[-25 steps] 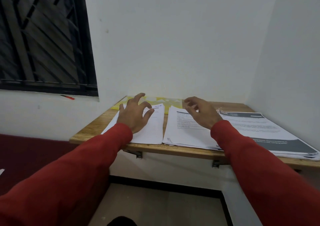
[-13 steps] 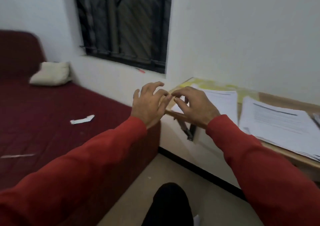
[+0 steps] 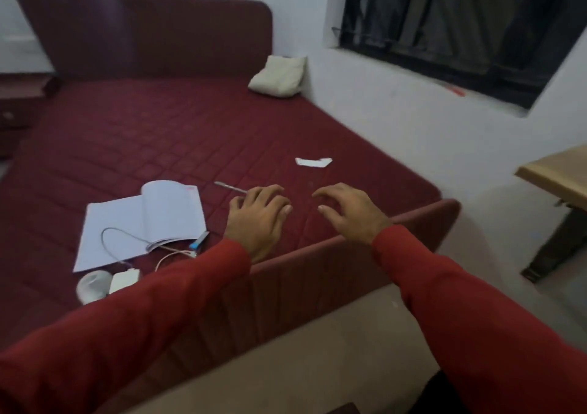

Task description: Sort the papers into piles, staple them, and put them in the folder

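only a corner of the desk shows at the right edge, its top cut off, so the sorted papers are out of sight. both hands hang over the red bed, holding nothing: the left hand and right hand with fingers loosely curled. an open booklet lies on the bed beside the left hand.

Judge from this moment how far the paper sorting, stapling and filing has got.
Done: nothing that shows here; no stapled pile or folder is in view. In hand: nothing. The left hand and right hand hover empty, fingers loosely spread, over the red bed, where an open notebook lies. Only a corner of the wooden desk shows. Left: seemingly stapling and filing, at least.
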The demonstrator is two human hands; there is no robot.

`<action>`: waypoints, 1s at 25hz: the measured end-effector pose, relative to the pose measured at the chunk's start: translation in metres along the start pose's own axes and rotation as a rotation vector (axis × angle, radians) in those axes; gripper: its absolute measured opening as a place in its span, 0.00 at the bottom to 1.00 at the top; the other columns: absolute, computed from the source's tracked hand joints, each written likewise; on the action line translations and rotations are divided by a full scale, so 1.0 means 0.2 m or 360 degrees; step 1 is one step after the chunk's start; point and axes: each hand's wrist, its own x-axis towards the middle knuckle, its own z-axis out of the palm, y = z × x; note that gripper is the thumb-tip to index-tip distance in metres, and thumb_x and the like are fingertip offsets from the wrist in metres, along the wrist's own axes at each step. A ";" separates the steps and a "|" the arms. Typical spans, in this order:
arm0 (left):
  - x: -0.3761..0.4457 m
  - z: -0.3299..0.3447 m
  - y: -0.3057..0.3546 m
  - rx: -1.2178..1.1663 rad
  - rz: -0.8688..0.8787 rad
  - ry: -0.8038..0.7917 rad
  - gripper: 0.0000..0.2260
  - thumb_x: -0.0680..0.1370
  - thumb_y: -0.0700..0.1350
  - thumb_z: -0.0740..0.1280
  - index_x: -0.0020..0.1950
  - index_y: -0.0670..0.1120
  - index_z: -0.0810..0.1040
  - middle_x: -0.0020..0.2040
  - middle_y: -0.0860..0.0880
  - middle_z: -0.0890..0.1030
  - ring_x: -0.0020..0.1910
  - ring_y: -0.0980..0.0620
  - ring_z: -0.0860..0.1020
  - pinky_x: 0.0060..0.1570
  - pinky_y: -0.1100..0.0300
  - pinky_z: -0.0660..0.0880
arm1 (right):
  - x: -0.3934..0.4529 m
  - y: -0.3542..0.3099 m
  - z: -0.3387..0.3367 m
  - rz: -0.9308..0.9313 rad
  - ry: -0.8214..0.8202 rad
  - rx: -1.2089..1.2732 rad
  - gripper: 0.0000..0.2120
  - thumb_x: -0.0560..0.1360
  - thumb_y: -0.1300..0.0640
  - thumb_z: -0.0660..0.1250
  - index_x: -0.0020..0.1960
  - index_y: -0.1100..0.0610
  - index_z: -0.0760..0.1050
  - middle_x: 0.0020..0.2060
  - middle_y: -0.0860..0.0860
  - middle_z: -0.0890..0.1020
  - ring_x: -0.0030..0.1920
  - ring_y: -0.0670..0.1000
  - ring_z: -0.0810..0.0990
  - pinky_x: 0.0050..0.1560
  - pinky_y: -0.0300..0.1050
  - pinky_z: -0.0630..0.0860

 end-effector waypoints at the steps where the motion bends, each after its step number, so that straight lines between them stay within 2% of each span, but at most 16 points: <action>1: -0.04 0.01 -0.09 0.0051 -0.0050 -0.0025 0.14 0.82 0.56 0.54 0.56 0.57 0.78 0.65 0.57 0.75 0.62 0.50 0.74 0.54 0.46 0.71 | 0.05 -0.02 0.09 0.0000 -0.0032 0.0055 0.14 0.77 0.56 0.68 0.63 0.53 0.78 0.55 0.51 0.81 0.55 0.50 0.78 0.63 0.47 0.73; 3: -0.14 0.01 -0.26 0.0119 -0.0146 -0.0078 0.15 0.82 0.55 0.53 0.57 0.56 0.78 0.65 0.56 0.75 0.61 0.49 0.74 0.53 0.47 0.72 | 0.14 -0.08 0.28 -0.0012 -0.0131 0.0138 0.15 0.77 0.57 0.67 0.64 0.52 0.77 0.57 0.51 0.79 0.57 0.48 0.77 0.64 0.47 0.73; 6: -0.27 0.03 -0.49 0.0157 -0.0325 -0.0167 0.16 0.82 0.54 0.51 0.58 0.54 0.77 0.65 0.55 0.75 0.59 0.47 0.75 0.52 0.46 0.73 | 0.25 -0.19 0.53 -0.0063 -0.0305 0.0220 0.17 0.78 0.58 0.67 0.67 0.54 0.75 0.64 0.52 0.76 0.64 0.50 0.74 0.70 0.47 0.68; 9: -0.36 0.08 -0.71 0.0205 -0.0487 -0.0317 0.18 0.82 0.55 0.50 0.59 0.51 0.77 0.66 0.53 0.75 0.58 0.43 0.76 0.53 0.45 0.73 | 0.33 -0.28 0.67 -0.0100 -0.0406 0.0270 0.19 0.78 0.59 0.66 0.69 0.55 0.73 0.67 0.54 0.74 0.68 0.51 0.72 0.70 0.39 0.62; 12: -0.35 0.21 -0.86 0.0179 -0.0672 -0.0507 0.16 0.83 0.56 0.55 0.61 0.49 0.77 0.65 0.49 0.75 0.59 0.41 0.75 0.55 0.43 0.73 | 0.38 -0.30 0.75 -0.0107 -0.0440 0.0316 0.20 0.78 0.59 0.66 0.70 0.55 0.72 0.67 0.53 0.73 0.69 0.50 0.71 0.71 0.41 0.63; 15: -0.30 0.39 -0.94 0.0171 -0.0855 -0.0680 0.19 0.82 0.56 0.58 0.62 0.44 0.76 0.62 0.42 0.77 0.60 0.37 0.75 0.57 0.44 0.72 | 0.38 -0.26 0.79 -0.0074 -0.0445 0.0348 0.20 0.78 0.58 0.67 0.70 0.54 0.72 0.67 0.52 0.74 0.69 0.50 0.71 0.72 0.43 0.64; 19: -0.28 0.59 -0.97 0.0456 -0.0998 -0.0971 0.23 0.81 0.59 0.61 0.63 0.42 0.76 0.60 0.41 0.77 0.60 0.39 0.76 0.59 0.47 0.73 | 0.36 -0.17 0.76 -0.0004 -0.0397 0.0335 0.20 0.79 0.58 0.66 0.70 0.54 0.72 0.68 0.51 0.73 0.69 0.49 0.70 0.70 0.40 0.63; 22: -0.24 0.64 -0.98 0.0582 -0.1026 -0.0908 0.18 0.81 0.57 0.61 0.63 0.47 0.78 0.60 0.46 0.77 0.62 0.41 0.74 0.59 0.47 0.72 | 0.37 -0.11 0.72 0.0050 -0.0334 0.0342 0.19 0.79 0.58 0.66 0.70 0.55 0.72 0.68 0.52 0.73 0.68 0.50 0.71 0.71 0.43 0.65; 25: -0.15 0.61 -0.88 0.0560 -0.0920 -0.0809 0.18 0.81 0.58 0.59 0.61 0.49 0.79 0.58 0.47 0.80 0.61 0.41 0.74 0.56 0.47 0.70 | 0.36 -0.06 0.71 0.0082 -0.0304 0.0347 0.20 0.78 0.58 0.66 0.70 0.55 0.72 0.68 0.52 0.73 0.68 0.51 0.71 0.71 0.43 0.65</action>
